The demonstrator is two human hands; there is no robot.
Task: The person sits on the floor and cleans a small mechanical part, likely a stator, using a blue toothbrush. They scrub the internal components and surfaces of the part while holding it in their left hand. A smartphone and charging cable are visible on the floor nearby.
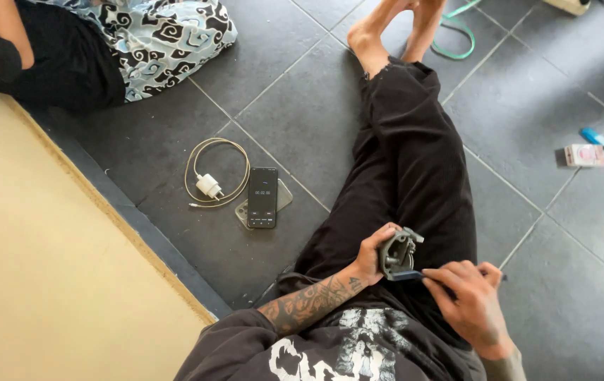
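I sit on a dark tiled floor with my legs stretched out in black trousers. My left hand point(371, 248) grips a small grey metal part point(396, 254) with several ports and fittings, held over my lap. My right hand point(468, 300) holds a thin dark tool with a blue section point(409, 275). Its tip reaches the underside of the metal part. Both hands are close together above my right thigh.
A black phone point(262, 197) lies on the tiles on top of a second phone, next to a white charger with a coiled cable point(208, 185). A small pink box point(585, 155) and a blue lighter point(595, 137) lie at right. Another person sits at top left on a patterned cloth point(161, 39). A beige mat point(34, 268) lies at left.
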